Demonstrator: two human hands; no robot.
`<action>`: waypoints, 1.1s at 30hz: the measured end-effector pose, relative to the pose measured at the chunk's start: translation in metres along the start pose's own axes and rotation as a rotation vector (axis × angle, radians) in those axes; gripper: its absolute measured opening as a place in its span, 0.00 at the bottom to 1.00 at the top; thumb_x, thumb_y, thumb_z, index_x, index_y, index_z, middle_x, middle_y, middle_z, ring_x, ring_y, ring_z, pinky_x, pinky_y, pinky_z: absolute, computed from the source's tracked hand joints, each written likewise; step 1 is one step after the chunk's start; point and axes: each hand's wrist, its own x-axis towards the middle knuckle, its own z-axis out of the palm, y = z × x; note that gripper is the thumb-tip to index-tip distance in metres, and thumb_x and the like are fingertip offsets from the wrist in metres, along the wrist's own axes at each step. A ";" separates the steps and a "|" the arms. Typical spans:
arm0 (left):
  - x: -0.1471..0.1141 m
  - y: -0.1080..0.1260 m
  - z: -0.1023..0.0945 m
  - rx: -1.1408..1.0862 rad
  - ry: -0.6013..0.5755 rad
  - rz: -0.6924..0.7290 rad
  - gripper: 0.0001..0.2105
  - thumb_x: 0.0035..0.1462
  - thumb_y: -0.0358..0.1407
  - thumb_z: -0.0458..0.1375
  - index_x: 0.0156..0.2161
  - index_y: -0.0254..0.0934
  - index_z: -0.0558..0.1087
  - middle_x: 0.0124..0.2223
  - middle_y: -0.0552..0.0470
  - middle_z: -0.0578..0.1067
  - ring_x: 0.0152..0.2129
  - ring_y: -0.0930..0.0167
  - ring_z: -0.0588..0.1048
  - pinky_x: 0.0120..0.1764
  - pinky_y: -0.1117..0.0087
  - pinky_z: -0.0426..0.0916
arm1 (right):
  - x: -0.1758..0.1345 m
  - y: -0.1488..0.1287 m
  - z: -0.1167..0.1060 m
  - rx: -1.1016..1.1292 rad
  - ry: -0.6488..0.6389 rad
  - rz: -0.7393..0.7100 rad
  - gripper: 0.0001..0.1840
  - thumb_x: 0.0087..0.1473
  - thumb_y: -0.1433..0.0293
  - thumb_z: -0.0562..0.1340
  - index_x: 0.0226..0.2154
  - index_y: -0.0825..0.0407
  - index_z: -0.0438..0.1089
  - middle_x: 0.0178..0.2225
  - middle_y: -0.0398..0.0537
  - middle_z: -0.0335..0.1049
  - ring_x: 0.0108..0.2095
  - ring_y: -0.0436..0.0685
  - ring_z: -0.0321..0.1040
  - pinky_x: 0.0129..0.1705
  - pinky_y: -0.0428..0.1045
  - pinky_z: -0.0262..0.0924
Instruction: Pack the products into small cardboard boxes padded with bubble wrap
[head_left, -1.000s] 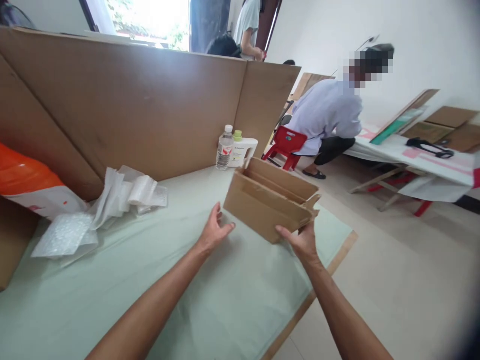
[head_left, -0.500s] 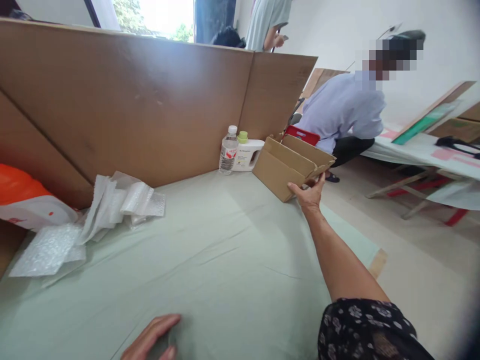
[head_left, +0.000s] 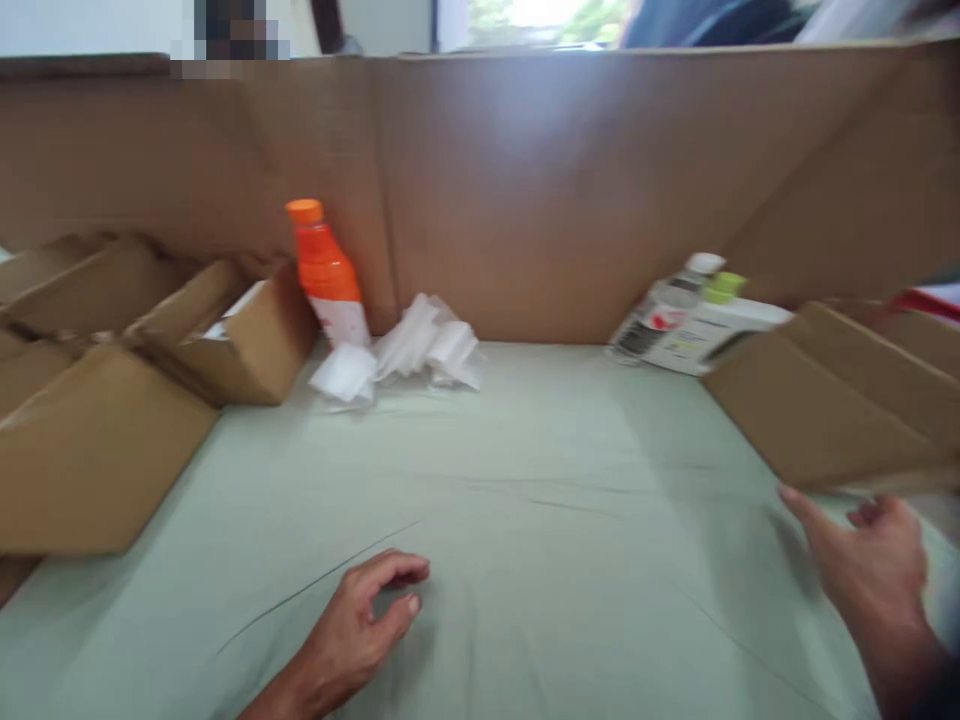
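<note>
My left hand [head_left: 367, 620] hovers over the pale green cloth [head_left: 540, 560] at the lower middle, thumb and fingers curved apart with nothing between them. At the right, my right hand [head_left: 870, 550] is just in front of an open cardboard box [head_left: 825, 400]. Its thumb points at the box's lower edge and the hand looks empty, though motion blurs it. Whether the thumb touches the box I cannot tell. Left of that box stand a clear water bottle [head_left: 660, 310] with a white cap and a white jug [head_left: 705, 335] with a green cap.
A tall cardboard wall [head_left: 525, 200] closes off the back. Near it at the left are an orange bottle [head_left: 326, 265] and crumpled bubble wrap [head_left: 427, 345]. Several open cardboard boxes [head_left: 105, 450] line the left side. Part of a red object [head_left: 930, 302] shows behind the right box.
The view has swung left, bringing in the orange bottle and left boxes. My right hand has let go of the cardboard box and drawn back. More of my left hand shows.
</note>
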 end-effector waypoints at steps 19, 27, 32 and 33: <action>0.136 0.009 -0.261 0.705 1.013 0.237 0.09 0.53 0.31 0.60 0.40 0.33 0.77 0.59 0.35 0.70 0.66 0.49 0.56 0.65 0.45 0.48 | -0.339 -0.302 0.032 0.477 -0.798 -1.314 0.17 0.58 0.74 0.59 0.50 0.49 0.71 0.56 0.57 0.72 0.56 0.65 0.70 0.49 0.61 0.71; 0.081 0.005 -0.243 0.766 1.049 0.375 0.05 0.52 0.27 0.57 0.29 0.37 0.73 0.51 0.42 0.76 0.62 0.54 0.64 0.65 0.43 0.50 | -0.323 -0.269 0.023 0.465 -0.661 -1.194 0.18 0.59 0.72 0.60 0.51 0.44 0.71 0.56 0.53 0.72 0.53 0.65 0.72 0.45 0.60 0.73; -0.047 0.007 -0.165 0.734 1.028 0.480 0.06 0.50 0.28 0.60 0.29 0.42 0.68 0.58 0.51 0.72 0.64 0.55 0.62 0.65 0.40 0.49 | -0.321 -0.267 0.026 0.533 -0.728 -1.061 0.18 0.59 0.70 0.60 0.51 0.41 0.72 0.54 0.51 0.73 0.51 0.64 0.74 0.47 0.61 0.73; -0.072 0.004 -0.150 0.727 1.020 0.463 0.07 0.49 0.29 0.62 0.32 0.43 0.70 0.62 0.54 0.68 0.65 0.53 0.59 0.66 0.39 0.48 | -0.320 -0.271 0.025 0.541 -0.772 -1.016 0.19 0.60 0.69 0.60 0.53 0.41 0.71 0.55 0.51 0.73 0.52 0.64 0.73 0.49 0.62 0.72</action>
